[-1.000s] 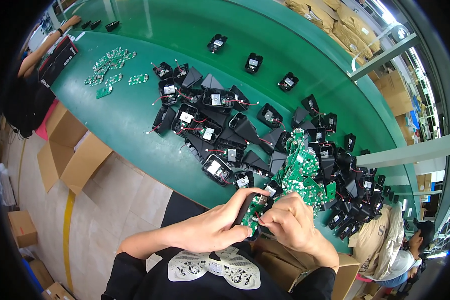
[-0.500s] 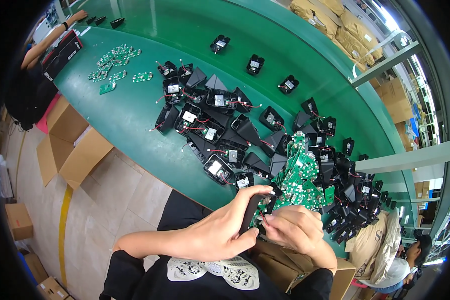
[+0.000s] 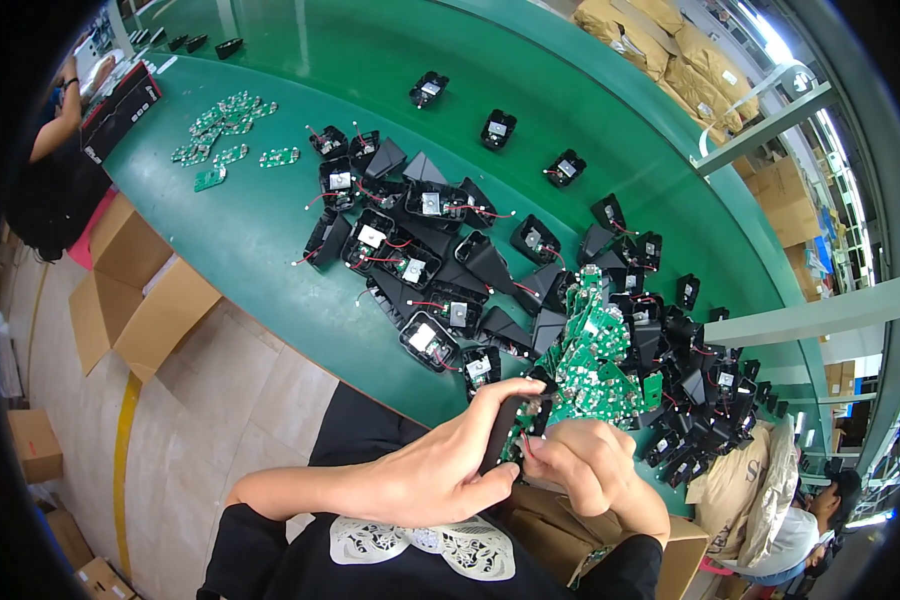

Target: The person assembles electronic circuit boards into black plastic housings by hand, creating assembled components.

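Closely held: a black housing [image 3: 500, 432] at the surface's near edge

The left hand [image 3: 435, 472] grips it between thumb and curled fingers; the right hand [image 3: 587, 462] is closed, its fingertips pinching a red wire [image 3: 526, 438]. A green board [image 3: 515, 442] sits inside the housing. On the surface [image 3: 270, 255], other open housings [image 3: 430, 340] contain pale pieces and trailing wires, near heaped circuit boards [image 3: 595, 355]. Fingers cover the wire's end. The right forearm partly hides a cardboard box [image 3: 685, 552]; another box's [image 3: 120, 300] contents are hard to see.
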`<state>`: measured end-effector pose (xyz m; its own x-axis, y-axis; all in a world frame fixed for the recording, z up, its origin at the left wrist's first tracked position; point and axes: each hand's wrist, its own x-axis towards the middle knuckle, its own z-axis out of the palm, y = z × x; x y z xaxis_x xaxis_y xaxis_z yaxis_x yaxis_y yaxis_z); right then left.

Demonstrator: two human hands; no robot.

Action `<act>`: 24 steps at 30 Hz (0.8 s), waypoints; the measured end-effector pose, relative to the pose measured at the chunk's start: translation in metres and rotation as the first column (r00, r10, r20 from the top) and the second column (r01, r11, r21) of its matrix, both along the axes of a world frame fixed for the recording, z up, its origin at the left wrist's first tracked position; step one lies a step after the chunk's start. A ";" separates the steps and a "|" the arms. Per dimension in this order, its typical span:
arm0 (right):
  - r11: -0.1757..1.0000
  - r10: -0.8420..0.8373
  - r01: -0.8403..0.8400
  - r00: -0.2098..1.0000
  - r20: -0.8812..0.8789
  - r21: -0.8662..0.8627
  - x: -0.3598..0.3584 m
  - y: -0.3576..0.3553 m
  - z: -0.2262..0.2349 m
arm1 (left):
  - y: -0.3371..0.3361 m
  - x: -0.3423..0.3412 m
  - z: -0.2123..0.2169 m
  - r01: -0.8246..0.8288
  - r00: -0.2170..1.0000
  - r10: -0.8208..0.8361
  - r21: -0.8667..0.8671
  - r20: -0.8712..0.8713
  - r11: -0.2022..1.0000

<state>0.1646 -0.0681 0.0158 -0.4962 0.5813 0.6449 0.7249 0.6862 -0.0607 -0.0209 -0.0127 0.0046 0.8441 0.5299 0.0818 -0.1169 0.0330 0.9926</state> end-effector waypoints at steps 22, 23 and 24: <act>0.997 -0.020 0.018 0.999 -0.025 -0.077 0.003 -0.004 0.002 | -0.003 0.000 0.003 -0.001 1.000 0.004 0.124 -0.026 0.992; 0.997 0.000 -0.004 0.999 -0.050 -0.077 0.003 -0.006 -0.001 | -0.003 0.000 0.002 0.000 1.000 0.003 0.125 -0.026 0.992; 0.997 0.019 -0.024 0.997 -0.074 -0.077 0.004 -0.006 -0.003 | -0.002 0.001 0.001 0.012 1.000 -0.011 0.087 -0.019 0.996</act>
